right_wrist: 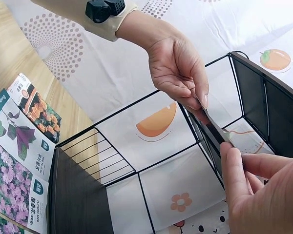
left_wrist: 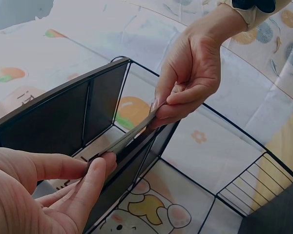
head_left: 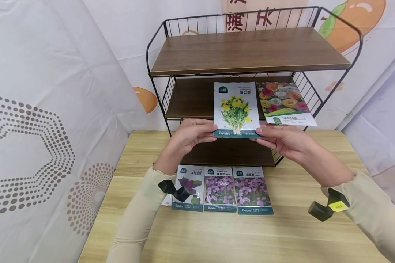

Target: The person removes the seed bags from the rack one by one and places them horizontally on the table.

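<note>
A white seed packet (head_left: 236,109) with yellow flowers and a teal bottom strip is held up at the middle shelf (head_left: 191,98). My left hand (head_left: 192,135) pinches its lower left corner between thumb and fingers. At the lower right corner, my right hand (head_left: 284,140) has the same kind of pinch. Both wrist views show the packet edge-on, a thin strip (left_wrist: 129,135) between the two hands. To its right, a seed packet with multicoloured flowers (head_left: 284,100) lies on that shelf, its white end jutting past the front edge.
A black wire rack with wooden boards has a top shelf (head_left: 250,51) above the hands and a bottom shelf (head_left: 228,151) below. In front lie a purple-leaf packet (head_left: 188,188), two pink-flower packets (head_left: 219,190) and an orange-flower packet (right_wrist: 36,108) on the wooden table (head_left: 217,237).
</note>
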`<state>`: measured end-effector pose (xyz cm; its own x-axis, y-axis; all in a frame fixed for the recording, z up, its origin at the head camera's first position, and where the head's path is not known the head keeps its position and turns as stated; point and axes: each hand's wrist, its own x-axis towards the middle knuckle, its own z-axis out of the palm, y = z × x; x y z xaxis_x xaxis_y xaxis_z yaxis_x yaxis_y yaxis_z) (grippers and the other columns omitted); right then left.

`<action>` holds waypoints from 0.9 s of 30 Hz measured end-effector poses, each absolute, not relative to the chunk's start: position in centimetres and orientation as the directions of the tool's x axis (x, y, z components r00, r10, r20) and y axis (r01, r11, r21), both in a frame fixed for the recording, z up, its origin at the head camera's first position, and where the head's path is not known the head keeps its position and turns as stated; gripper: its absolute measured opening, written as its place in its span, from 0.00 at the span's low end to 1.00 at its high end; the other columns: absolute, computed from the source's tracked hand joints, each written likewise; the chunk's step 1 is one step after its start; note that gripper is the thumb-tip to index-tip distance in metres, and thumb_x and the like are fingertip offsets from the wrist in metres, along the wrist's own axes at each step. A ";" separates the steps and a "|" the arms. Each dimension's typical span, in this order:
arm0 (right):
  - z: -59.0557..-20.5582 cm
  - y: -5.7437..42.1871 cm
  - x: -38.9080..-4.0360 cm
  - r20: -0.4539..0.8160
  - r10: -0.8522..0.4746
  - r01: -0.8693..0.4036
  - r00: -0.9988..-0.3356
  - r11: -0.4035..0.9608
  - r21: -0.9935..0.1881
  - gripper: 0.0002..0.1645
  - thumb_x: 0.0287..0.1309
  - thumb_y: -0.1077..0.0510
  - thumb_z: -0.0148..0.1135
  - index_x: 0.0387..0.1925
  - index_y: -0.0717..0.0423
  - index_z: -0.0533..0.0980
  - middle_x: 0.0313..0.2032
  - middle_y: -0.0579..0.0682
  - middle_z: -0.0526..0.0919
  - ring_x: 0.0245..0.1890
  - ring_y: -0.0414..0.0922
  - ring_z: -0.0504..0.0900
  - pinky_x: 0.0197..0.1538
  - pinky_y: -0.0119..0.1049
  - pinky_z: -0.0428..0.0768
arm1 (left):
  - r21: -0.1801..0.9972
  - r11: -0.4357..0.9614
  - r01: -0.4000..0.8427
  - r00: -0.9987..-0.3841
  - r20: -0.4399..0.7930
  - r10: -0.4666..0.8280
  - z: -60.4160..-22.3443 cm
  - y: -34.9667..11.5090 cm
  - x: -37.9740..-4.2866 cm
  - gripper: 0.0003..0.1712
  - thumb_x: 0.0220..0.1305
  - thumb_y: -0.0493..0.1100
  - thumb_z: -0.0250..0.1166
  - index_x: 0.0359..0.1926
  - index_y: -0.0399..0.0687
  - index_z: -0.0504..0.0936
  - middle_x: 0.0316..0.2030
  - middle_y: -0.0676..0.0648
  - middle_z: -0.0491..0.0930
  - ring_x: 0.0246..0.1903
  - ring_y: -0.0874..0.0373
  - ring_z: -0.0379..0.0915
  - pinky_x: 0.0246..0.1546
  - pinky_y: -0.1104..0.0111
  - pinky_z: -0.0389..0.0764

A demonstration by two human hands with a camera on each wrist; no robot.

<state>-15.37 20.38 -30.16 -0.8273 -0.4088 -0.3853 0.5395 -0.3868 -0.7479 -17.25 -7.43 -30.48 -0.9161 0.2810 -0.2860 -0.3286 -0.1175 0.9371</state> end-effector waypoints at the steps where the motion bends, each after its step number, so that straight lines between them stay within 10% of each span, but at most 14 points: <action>1: -30.2 20.4 -15.4 -0.386 -0.407 0.537 -0.828 -0.380 -0.753 0.20 0.60 0.70 0.57 0.53 0.60 0.66 0.44 0.54 0.82 0.42 0.51 0.85 0.48 0.35 0.84 | 0.937 -0.116 -0.330 -0.916 -0.288 0.281 -30.5 -7.5 -17.2 0.19 0.59 0.32 0.63 0.51 0.30 0.77 0.36 0.43 0.81 0.28 0.58 0.83 0.37 0.67 0.86; 27: -34.6 20.5 -14.5 -0.284 -0.347 0.330 -0.894 -0.080 -0.941 0.07 0.55 0.65 0.64 0.37 0.58 0.82 0.36 0.49 0.87 0.37 0.43 0.86 0.48 0.36 0.83 | 0.926 -0.057 -0.374 -0.874 -0.331 0.357 -34.8 -8.5 -17.0 0.18 0.57 0.29 0.64 0.50 0.28 0.78 0.31 0.45 0.83 0.30 0.56 0.83 0.44 0.61 0.85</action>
<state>-14.46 20.54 -34.62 -0.8939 -0.3468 -0.2839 0.3299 -0.0803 -0.9406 -16.96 -8.46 -34.81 -0.8737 0.3569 -0.3307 -0.3738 -0.0574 0.9257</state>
